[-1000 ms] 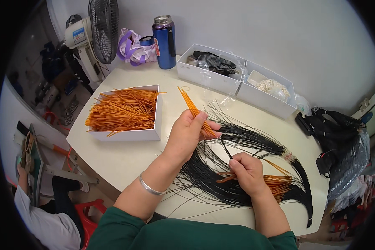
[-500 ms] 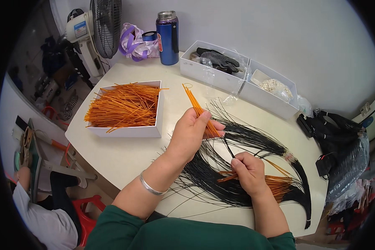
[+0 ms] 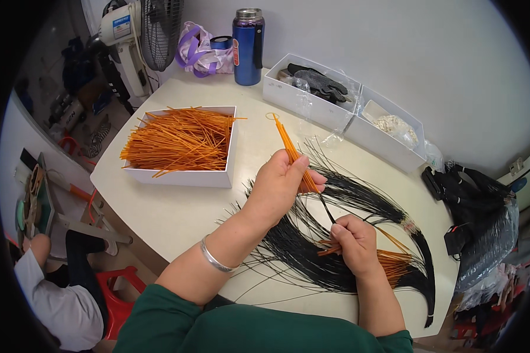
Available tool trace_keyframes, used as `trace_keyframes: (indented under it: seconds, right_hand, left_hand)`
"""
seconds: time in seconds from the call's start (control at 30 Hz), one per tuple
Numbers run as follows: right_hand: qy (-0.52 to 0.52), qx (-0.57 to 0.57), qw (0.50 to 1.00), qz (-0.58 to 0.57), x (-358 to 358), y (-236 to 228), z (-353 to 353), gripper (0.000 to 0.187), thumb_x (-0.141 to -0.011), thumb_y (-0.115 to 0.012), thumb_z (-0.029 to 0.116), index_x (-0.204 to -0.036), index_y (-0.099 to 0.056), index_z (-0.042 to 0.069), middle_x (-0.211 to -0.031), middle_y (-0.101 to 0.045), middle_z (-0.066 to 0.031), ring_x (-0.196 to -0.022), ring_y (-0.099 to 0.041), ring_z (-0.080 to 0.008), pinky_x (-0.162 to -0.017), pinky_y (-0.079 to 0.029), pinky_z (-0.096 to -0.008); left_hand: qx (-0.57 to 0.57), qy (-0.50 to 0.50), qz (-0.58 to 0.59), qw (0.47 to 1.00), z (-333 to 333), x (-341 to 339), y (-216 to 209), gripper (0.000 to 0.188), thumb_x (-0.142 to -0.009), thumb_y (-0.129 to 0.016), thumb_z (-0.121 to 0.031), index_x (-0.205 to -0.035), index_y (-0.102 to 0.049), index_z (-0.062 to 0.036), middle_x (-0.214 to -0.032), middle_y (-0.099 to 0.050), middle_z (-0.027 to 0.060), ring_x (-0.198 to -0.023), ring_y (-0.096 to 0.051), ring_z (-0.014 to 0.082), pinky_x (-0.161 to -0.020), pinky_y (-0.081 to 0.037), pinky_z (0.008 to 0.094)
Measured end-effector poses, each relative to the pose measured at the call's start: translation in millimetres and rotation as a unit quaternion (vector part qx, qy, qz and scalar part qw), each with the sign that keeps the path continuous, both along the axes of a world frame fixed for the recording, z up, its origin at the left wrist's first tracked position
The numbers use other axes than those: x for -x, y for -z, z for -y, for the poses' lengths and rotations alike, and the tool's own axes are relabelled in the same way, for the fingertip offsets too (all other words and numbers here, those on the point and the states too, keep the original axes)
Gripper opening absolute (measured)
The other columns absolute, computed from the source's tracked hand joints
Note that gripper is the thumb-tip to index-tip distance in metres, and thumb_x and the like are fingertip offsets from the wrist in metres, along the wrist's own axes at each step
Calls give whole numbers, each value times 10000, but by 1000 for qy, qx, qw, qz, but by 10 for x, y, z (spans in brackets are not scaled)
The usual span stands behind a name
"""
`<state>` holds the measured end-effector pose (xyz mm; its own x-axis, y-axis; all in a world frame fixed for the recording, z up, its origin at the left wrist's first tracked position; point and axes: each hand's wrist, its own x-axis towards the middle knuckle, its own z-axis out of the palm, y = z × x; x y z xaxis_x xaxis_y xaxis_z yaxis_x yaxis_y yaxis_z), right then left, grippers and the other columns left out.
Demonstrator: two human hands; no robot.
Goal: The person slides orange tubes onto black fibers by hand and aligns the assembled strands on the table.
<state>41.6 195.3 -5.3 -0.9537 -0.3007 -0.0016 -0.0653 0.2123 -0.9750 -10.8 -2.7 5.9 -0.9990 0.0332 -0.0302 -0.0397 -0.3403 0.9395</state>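
Observation:
My left hand (image 3: 278, 183) is closed around a small bundle of thin orange tubes (image 3: 286, 140), pinched under the thumb and slanting up to the left. From their lower end a few black wires (image 3: 327, 208) run down to my right hand (image 3: 357, 244), whose thumb and fingers grip them. A few more orange tubes (image 3: 328, 249) stick out to the left beside the right hand; whether it holds them I cannot tell. Beneath lies a thick bundle of black wires (image 3: 297, 250), with orange tubes (image 3: 394, 265) over its right part. Another black wire bundle (image 3: 368, 195) curves behind.
A white box (image 3: 188, 177) heaped with orange tubes stands at left. Along the wall are a blue flask (image 3: 248, 53), a box (image 3: 277, 91) with gloves and a box (image 3: 388, 144) with pale pieces. A fan (image 3: 161, 32) stands far left; a seated person (image 3: 62, 303) is lower left.
The view has shifted slightly, so the boxes and flask sit a little farther right and higher. Both hands keep nearly the same pose and grip.

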Motion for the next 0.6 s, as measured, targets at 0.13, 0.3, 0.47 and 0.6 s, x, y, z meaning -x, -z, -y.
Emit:
trace_keyframes:
  seconds: [0.13, 0.3, 0.47, 0.6]
  right_hand:
    - [11, 12, 1000, 21, 6, 18, -17, 149, -903, -572, 113, -807, -601, 3, -640, -570, -1, -544, -493, -57, -496, -409, -211]
    - [14, 7, 1000, 16, -2, 19, -16, 153, -905, -566, 114, -803, -597, 5, -636, -567, -2, -530, -489, -59, -490, -405, -210]
    - [9, 2, 1000, 9, -2, 29, 0, 169, -912, -557, 122, -792, -585, 7, -627, -560, -6, -514, -478, -62, -479, -396, -213]
    - [15, 22, 1000, 14, -1, 74, -10, 171, -917, -553, 127, -801, -577, 3, -626, -554, -14, -513, -468, -63, -478, -388, -213]
  left_hand:
    - [-4, 11, 23, 1000, -4, 4, -8, 242, -1006, -432, -194, -1072, -442, 38, -889, -667, 182, -781, -681, 219, -736, -559, 303]
    - [-17, 23, 38, 999, -10, 10, 3, 239, -1006, -434, -194, -1062, -446, 37, -892, -671, 181, -767, -682, 214, -721, -560, 299]
    - [-9, 13, 41, 999, 8, -4, -21, 230, -1007, -430, -187, -1049, -460, 36, -887, -677, 164, -755, -678, 198, -711, -559, 295]
    - [-19, 15, 47, 999, 8, -5, -19, 235, -1009, -428, -191, -1048, -464, 38, -883, -677, 158, -760, -675, 191, -713, -555, 287]
